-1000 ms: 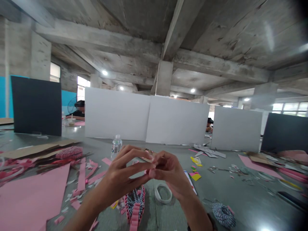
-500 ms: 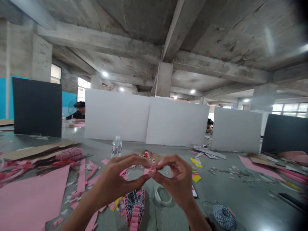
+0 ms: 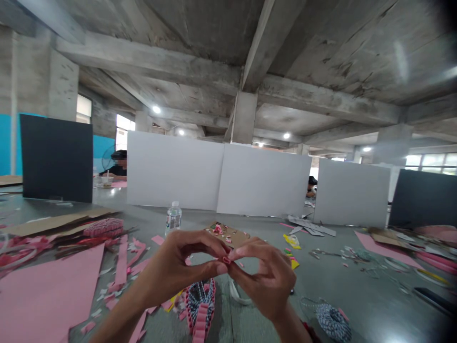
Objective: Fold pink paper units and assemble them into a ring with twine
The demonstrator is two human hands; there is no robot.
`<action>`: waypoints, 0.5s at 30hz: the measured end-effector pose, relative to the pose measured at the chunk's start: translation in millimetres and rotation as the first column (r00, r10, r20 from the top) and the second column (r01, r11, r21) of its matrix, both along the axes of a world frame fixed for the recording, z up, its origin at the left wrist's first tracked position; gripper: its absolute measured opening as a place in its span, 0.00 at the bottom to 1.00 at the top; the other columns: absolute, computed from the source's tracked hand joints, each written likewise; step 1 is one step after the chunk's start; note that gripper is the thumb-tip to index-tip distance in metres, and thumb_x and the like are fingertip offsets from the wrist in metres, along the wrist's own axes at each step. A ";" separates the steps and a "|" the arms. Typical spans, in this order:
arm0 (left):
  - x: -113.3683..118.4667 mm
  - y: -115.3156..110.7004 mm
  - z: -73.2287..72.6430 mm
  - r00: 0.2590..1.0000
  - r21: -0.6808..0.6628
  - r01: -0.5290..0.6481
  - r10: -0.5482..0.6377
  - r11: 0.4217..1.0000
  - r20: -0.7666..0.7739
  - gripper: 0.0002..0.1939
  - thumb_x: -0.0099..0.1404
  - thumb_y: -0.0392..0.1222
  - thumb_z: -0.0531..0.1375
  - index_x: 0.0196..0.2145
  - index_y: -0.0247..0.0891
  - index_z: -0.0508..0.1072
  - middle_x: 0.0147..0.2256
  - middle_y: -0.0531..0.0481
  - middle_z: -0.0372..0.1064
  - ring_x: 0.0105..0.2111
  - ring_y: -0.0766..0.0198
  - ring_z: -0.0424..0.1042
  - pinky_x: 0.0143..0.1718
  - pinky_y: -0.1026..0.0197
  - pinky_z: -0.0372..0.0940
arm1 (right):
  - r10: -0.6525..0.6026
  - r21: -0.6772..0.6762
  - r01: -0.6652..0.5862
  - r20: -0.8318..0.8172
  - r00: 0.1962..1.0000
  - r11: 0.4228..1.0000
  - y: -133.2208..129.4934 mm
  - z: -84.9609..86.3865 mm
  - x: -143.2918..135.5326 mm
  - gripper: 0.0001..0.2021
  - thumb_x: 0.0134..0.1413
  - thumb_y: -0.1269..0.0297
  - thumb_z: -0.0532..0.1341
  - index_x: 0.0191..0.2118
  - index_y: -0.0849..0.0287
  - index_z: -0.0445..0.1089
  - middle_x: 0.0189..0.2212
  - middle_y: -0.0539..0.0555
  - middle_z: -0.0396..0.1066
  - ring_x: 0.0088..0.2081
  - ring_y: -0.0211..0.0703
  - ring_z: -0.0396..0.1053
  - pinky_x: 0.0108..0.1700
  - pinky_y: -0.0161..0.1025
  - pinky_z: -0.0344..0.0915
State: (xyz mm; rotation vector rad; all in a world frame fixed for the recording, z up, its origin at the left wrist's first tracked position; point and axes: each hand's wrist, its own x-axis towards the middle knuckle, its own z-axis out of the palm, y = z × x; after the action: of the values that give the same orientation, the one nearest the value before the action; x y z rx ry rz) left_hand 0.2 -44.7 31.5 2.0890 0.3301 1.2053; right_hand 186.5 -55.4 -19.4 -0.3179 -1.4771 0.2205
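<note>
Between the fingertips of both hands is a small rolled piece of pink paper (image 3: 226, 260), its coiled end facing me. My left hand (image 3: 185, 262) pinches it from the left with thumb and index finger. From the other side, my right hand (image 3: 262, 274) closes thumb and fingers on it. Below the hands lies a slipper-shaped piece (image 3: 200, 309) made of pink rolls and blue-and-white cord, with a pink band across it. A ring of white tape (image 3: 238, 296) is partly hidden behind my right hand. A coil of blue-and-white cord (image 3: 332, 323) rests at the lower right.
Pink sheet (image 3: 43, 295) and pink strips cover the table's left side. A plastic bottle (image 3: 173, 218) stands beyond my left hand. Scraps lie on a brown board (image 3: 235, 233). White panels (image 3: 264, 181) stand across the back; a person (image 3: 118, 164) shows at the left gap.
My right hand has shifted slightly right and down and turned, its fingers now lying flatter. The pink paper now shows as a roll, end on. My left hand stays nearly in place.
</note>
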 end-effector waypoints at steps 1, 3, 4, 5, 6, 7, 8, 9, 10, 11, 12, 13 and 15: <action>0.7 -0.8 0.2 1.000 0.008 0.006 -0.006 1.000 0.008 0.03 0.60 0.34 0.68 0.34 0.37 0.80 0.35 0.45 0.81 0.36 0.60 0.80 0.39 0.62 0.77 | -0.055 0.029 0.053 0.042 0.998 0.998 -0.9 -0.5 0.4 0.30 0.44 0.80 0.69 0.45 0.31 0.75 0.32 0.48 0.80 0.31 0.51 0.77 0.33 0.51 0.73; 1.5 -2.0 1.0 1.000 0.023 0.017 -0.018 1.000 0.012 0.03 0.61 0.32 0.67 0.34 0.37 0.80 0.35 0.45 0.81 0.36 0.60 0.81 0.39 0.62 0.77 | -0.175 0.116 0.162 0.117 0.977 0.980 -2.2 -0.8 1.1 0.34 0.47 0.80 0.67 0.50 0.27 0.71 0.33 0.47 0.80 0.31 0.50 0.78 0.32 0.51 0.75; 1.5 -2.3 1.6 1.000 0.037 0.025 -0.025 0.999 0.014 0.03 0.61 0.32 0.67 0.34 0.37 0.80 0.35 0.45 0.81 0.36 0.60 0.81 0.39 0.62 0.78 | -0.182 0.140 0.164 0.135 0.974 0.977 -2.4 -0.5 1.4 0.34 0.48 0.79 0.67 0.52 0.26 0.70 0.33 0.48 0.80 0.31 0.50 0.78 0.32 0.50 0.75; 1.1 -2.3 2.2 0.999 0.055 0.031 -0.032 0.998 0.016 0.04 0.61 0.31 0.67 0.34 0.37 0.80 0.35 0.45 0.81 0.37 0.60 0.81 0.39 0.62 0.78 | -0.174 0.160 0.149 0.152 0.973 0.976 -2.4 0.0 1.7 0.33 0.50 0.78 0.67 0.53 0.26 0.69 0.33 0.50 0.80 0.31 0.50 0.78 0.32 0.50 0.76; 0.5 -2.1 2.7 0.999 0.074 0.033 -0.035 0.997 0.021 0.04 0.61 0.31 0.67 0.34 0.38 0.81 0.35 0.45 0.81 0.37 0.59 0.81 0.40 0.61 0.78 | -0.168 0.177 0.138 0.165 0.972 0.974 -2.1 0.8 2.1 0.32 0.51 0.76 0.67 0.54 0.27 0.68 0.33 0.51 0.80 0.31 0.50 0.78 0.33 0.49 0.76; -0.3 -1.6 3.1 0.999 0.092 0.032 -0.034 0.995 0.025 0.04 0.61 0.31 0.67 0.34 0.38 0.81 0.35 0.44 0.81 0.37 0.58 0.81 0.40 0.61 0.78 | -0.165 0.188 0.132 0.176 0.970 0.973 -1.6 1.6 2.5 0.31 0.53 0.75 0.66 0.54 0.27 0.68 0.33 0.52 0.80 0.31 0.50 0.78 0.33 0.48 0.76; -1.2 -0.9 3.3 0.999 0.102 0.028 -0.031 0.994 0.026 0.05 0.62 0.31 0.67 0.34 0.38 0.81 0.35 0.44 0.82 0.37 0.58 0.81 0.40 0.60 0.78 | -0.166 0.195 0.129 0.186 0.968 0.972 -1.0 2.4 3.0 0.30 0.54 0.75 0.66 0.54 0.28 0.67 0.33 0.53 0.80 0.32 0.49 0.79 0.34 0.48 0.75; -2.1 0.0 3.4 0.999 0.106 0.026 -0.029 0.994 0.022 0.04 0.62 0.31 0.67 0.34 0.38 0.81 0.35 0.44 0.82 0.38 0.58 0.81 0.40 0.60 0.79 | -0.165 0.202 0.124 0.197 0.966 0.971 -0.3 3.0 3.4 0.30 0.54 0.74 0.66 0.55 0.29 0.67 0.33 0.53 0.80 0.32 0.49 0.79 0.34 0.47 0.75; -2.9 1.0 3.4 1.000 0.104 0.026 -0.028 0.994 0.013 0.04 0.61 0.31 0.67 0.35 0.38 0.81 0.36 0.44 0.82 0.38 0.57 0.81 0.40 0.60 0.79 | -0.166 0.207 0.125 0.197 0.966 0.970 0.4 3.4 3.7 0.29 0.55 0.74 0.65 0.55 0.30 0.67 0.33 0.54 0.80 0.33 0.48 0.79 0.34 0.46 0.75; -3.6 2.1 3.4 1.000 0.102 0.030 -0.030 0.994 0.001 0.05 0.61 0.31 0.67 0.35 0.38 0.81 0.36 0.44 0.82 0.38 0.57 0.81 0.40 0.60 0.79 | -0.165 0.210 0.123 0.196 0.967 0.970 1.1 3.6 3.9 0.28 0.55 0.74 0.65 0.55 0.31 0.68 0.33 0.54 0.80 0.33 0.48 0.79 0.34 0.46 0.75; -4.2 3.2 3.3 0.999 0.102 0.035 -0.034 0.994 -0.011 0.05 0.60 0.31 0.68 0.35 0.38 0.81 0.36 0.44 0.82 0.38 0.58 0.81 0.40 0.60 0.79 | -0.164 0.212 0.122 0.193 0.967 0.970 1.5 3.6 4.0 0.27 0.55 0.74 0.65 0.54 0.32 0.68 0.33 0.53 0.80 0.33 0.48 0.79 0.33 0.46 0.75; -4.7 4.2 3.3 0.999 0.104 0.040 -0.038 0.994 -0.021 0.06 0.60 0.31 0.68 0.36 0.38 0.81 0.36 0.44 0.82 0.38 0.58 0.81 0.40 0.59 0.78 | -0.163 0.211 0.122 0.187 0.969 0.970 1.8 3.4 3.9 0.27 0.55 0.73 0.65 0.54 0.32 0.68 0.33 0.53 0.80 0.33 0.48 0.78 0.33 0.46 0.75; -5.5 5.8 3.4 0.999 0.123 0.042 -0.039 0.992 -0.022 0.07 0.60 0.30 0.68 0.36 0.38 0.81 0.36 0.44 0.82 0.38 0.59 0.81 0.40 0.60 0.78 | -0.155 0.193 0.120 0.173 0.973 0.974 1.5 2.7 3.4 0.26 0.55 0.73 0.66 0.53 0.32 0.69 0.33 0.52 0.80 0.33 0.48 0.78 0.33 0.48 0.75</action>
State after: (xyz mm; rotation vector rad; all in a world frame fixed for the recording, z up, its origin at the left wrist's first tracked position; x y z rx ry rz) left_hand -5.3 -38.8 34.9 2.2034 0.2257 1.2095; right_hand 189.9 -53.9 -16.7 -0.2987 -1.6408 -0.0579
